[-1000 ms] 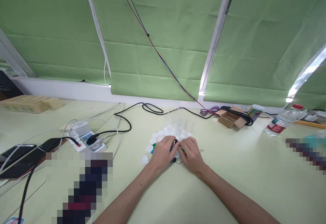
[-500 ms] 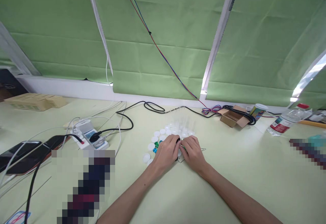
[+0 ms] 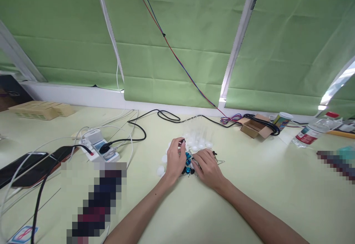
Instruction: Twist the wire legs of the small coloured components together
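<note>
My left hand (image 3: 175, 159) is pinched closed, with a small dark round piece (image 3: 182, 141) at its fingertips, above the left side of a group of small parts. Beside it, my right hand (image 3: 208, 165) rests low on the group, its fingers curled and drawn together; whatever they grip is hidden. Between the hands lie shiny blue beads (image 3: 188, 170) and a black bead (image 3: 192, 171). White round caps (image 3: 161, 170) spread around them on the table. Behind the hands stand clear thin upright tubes (image 3: 204, 137) on white round bases.
A power strip (image 3: 95, 146) with plugs and cables sits at the left, near phones (image 3: 24, 162). At the back right are an open cardboard box (image 3: 253, 127), a can (image 3: 283, 120) and a water bottle (image 3: 312, 131). A black cable (image 3: 169, 120) runs along the back.
My left hand has lifted and moved slightly left and away from my right hand, carrying the dark piece. Blue and black beads now show between the hands. My right hand stays nearly in place.
</note>
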A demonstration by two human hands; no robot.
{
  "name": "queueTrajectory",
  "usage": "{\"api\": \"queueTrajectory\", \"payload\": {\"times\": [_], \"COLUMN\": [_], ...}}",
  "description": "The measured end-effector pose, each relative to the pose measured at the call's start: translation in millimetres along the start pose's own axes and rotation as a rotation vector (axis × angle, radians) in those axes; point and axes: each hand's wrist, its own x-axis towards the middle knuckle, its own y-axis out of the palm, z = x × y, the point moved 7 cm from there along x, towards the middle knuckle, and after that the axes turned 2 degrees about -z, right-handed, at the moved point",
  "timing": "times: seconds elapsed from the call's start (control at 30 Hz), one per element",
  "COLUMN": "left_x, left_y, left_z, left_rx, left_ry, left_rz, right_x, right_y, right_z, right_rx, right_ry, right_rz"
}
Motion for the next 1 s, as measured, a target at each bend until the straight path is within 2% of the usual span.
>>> {"api": "queueTrajectory", "payload": {"times": [0.23, 0.47, 0.73, 1.0], "left_x": [4.2, 9.7, 9.9, 12.1], "left_y": [-4.3, -15.5, -13.7, -12.4], "left_z": [10.4, 17.6, 23.2, 18.6], "left_rx": [-0.098, -0.107, -0.097, -0.121], "left_ry": [-0.113, -0.180, -0.213, -0.177], "left_rz": [-0.028, -0.109, -0.114, -0.107], "right_x": [-1.0, -2.0, -1.1, 5.2], "right_y": [7.7, 13.0, 11.5, 16.7], "right_z": [17.0, 15.7, 16.2, 17.4], "right_rx": [0.042, 0.054, 0.065, 0.063], "right_ry": [-0.078, -0.071, -0.064, -0.027], "right_rz": [0.120, 0.183, 0.186, 0.074]}}
